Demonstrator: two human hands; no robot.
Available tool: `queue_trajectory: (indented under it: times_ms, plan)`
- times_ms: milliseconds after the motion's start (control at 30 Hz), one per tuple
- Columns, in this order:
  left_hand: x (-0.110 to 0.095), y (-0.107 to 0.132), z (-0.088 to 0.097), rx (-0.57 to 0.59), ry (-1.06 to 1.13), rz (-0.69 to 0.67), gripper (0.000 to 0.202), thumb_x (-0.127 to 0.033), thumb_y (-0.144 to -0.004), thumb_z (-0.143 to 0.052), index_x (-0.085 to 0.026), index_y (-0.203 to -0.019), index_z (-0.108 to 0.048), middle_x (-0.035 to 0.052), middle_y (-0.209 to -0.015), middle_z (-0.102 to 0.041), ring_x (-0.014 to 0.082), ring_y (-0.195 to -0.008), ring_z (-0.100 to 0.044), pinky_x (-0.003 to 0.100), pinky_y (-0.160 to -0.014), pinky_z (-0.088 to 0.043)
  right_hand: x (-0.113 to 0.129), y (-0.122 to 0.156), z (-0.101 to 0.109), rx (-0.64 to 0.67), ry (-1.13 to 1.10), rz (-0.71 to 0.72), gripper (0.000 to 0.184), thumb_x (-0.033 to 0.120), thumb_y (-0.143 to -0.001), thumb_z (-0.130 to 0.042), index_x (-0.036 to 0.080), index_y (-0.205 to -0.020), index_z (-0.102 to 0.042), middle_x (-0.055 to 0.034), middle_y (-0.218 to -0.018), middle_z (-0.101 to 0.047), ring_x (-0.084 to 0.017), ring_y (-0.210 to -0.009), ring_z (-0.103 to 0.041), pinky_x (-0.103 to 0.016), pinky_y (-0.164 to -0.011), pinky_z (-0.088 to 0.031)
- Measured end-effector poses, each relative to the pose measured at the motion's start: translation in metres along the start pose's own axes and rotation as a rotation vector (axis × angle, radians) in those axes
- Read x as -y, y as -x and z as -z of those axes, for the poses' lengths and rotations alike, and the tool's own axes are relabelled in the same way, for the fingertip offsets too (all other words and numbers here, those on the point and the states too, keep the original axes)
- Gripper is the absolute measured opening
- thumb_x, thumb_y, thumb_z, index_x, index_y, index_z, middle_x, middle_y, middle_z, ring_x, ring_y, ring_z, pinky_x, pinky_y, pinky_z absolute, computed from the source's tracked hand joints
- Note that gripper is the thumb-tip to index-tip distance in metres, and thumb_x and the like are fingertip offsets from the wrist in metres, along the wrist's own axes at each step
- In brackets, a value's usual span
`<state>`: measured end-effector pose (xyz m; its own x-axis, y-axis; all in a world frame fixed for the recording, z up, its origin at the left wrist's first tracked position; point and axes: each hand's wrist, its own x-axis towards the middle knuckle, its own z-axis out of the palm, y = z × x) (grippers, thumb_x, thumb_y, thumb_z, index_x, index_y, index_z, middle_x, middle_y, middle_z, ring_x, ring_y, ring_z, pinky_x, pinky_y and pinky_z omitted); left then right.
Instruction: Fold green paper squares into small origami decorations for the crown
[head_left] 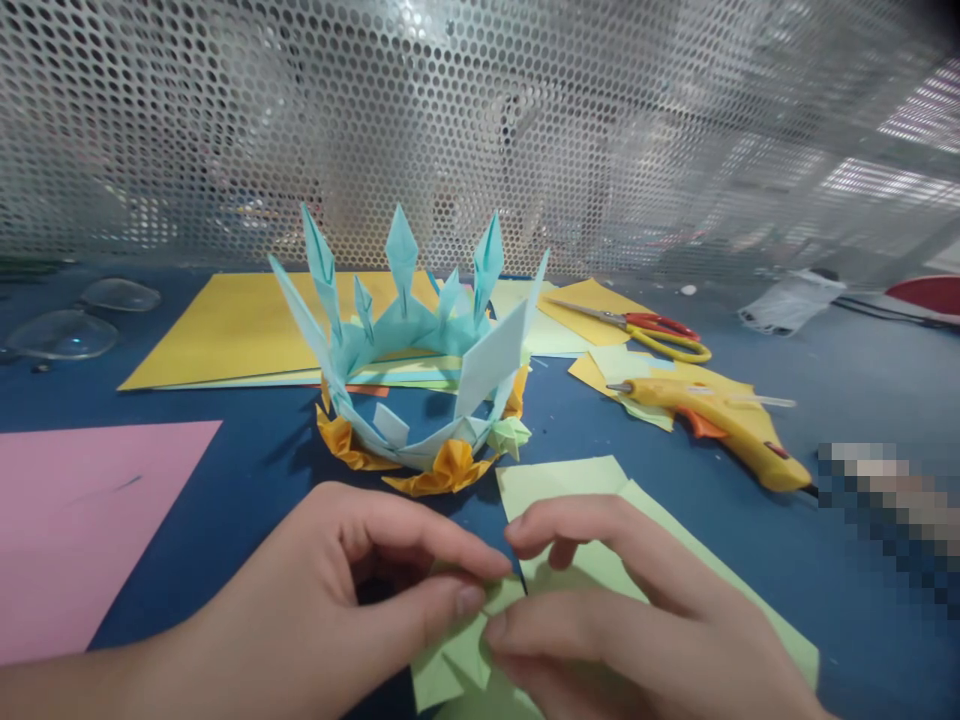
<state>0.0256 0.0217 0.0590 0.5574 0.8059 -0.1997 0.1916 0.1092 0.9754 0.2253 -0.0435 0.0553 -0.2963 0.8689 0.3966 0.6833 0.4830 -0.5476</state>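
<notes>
My left hand (337, 590) pinches a small piece of light green paper (504, 594) between thumb and index finger. On its other side, my right hand (645, 620) has its lower fingertips closed against the piece, with the index finger arched above. How the piece is folded is partly hidden by the fingers. Just beyond the hands stands a light blue paper crown (405, 330) with pointed folded spikes. Orange paper flowers (454, 465) and a small green folded paper shape (510, 437) sit along its lower rim. Light green sheets (600, 475) lie beneath and beside my right hand.
A yellow hot glue gun (712, 410) rests on paper scraps at the right, with scissors (637, 325) behind it. Yellow sheets (232, 330) lie behind the crown, a pink sheet (97, 510) at left, and glasses (67, 333) farther back. A perforated metal panel (337, 120) borders the table.
</notes>
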Motion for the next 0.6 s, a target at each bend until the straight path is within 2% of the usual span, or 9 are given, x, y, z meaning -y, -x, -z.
queue_trajectory:
  times_ms: [167,300,433,533,600]
  plan:
    - [0.0006,-0.0001,0.0009,0.08,-0.011,-0.032,0.031,-0.009,-0.076,-0.068,-0.036,-0.085,-0.08,-0.0098,-0.08,-0.08,0.0126,-0.075,-0.075,0.013,-0.069,-0.056,0.0039,-0.0069,-0.0045,-0.023,-0.043,0.027,0.024,0.003,-0.071,-0.066,0.026,-0.079,-0.067,-0.0015,-0.094,-0.066,-0.012,-0.075,-0.07,-0.014,-0.068,-0.056]
    - [-0.0012,-0.0009,0.002,0.121,-0.042,-0.054,0.031,-0.017,-0.079,-0.07,-0.039,-0.1,-0.076,-0.0086,-0.086,-0.08,0.0142,-0.08,-0.074,0.016,-0.072,-0.056,0.006,-0.0103,-0.0067,-0.06,-0.11,-0.023,0.021,0.003,-0.07,-0.059,0.023,-0.075,-0.062,-0.0004,-0.089,-0.064,-0.009,-0.074,-0.069,-0.01,-0.068,-0.054]
    - [-0.0065,0.0014,0.001,0.143,-0.095,-0.03,0.043,-0.017,-0.071,-0.077,-0.038,-0.107,-0.073,-0.0092,-0.085,-0.08,0.0154,-0.077,-0.074,0.015,-0.066,-0.055,0.0059,-0.01,-0.0086,-0.058,-0.151,-0.065,0.022,0.003,-0.069,-0.061,0.024,-0.074,-0.059,0.0023,-0.086,-0.063,-0.007,-0.07,-0.066,-0.009,-0.067,-0.053]
    - [-0.0049,0.0055,0.0012,0.125,-0.188,-0.032,0.041,-0.014,-0.067,-0.078,-0.037,-0.101,-0.076,-0.0093,-0.078,-0.079,0.0151,-0.072,-0.073,0.015,-0.065,-0.055,0.0069,-0.0087,-0.0097,-0.053,-0.164,-0.092,0.024,0.001,-0.067,-0.06,0.024,-0.074,-0.058,0.0022,-0.083,-0.062,-0.008,-0.069,-0.065,-0.012,-0.064,-0.053]
    - [0.0003,0.0077,0.0023,0.08,-0.197,-0.063,0.044,-0.019,-0.061,-0.084,-0.038,-0.1,-0.077,-0.009,-0.079,-0.079,0.0146,-0.07,-0.073,0.014,-0.065,-0.055,0.0082,-0.0085,-0.0092,-0.037,-0.177,-0.101,0.023,0.001,-0.068,-0.059,0.024,-0.074,-0.058,0.0014,-0.082,-0.062,-0.009,-0.067,-0.065,-0.014,-0.062,-0.053]
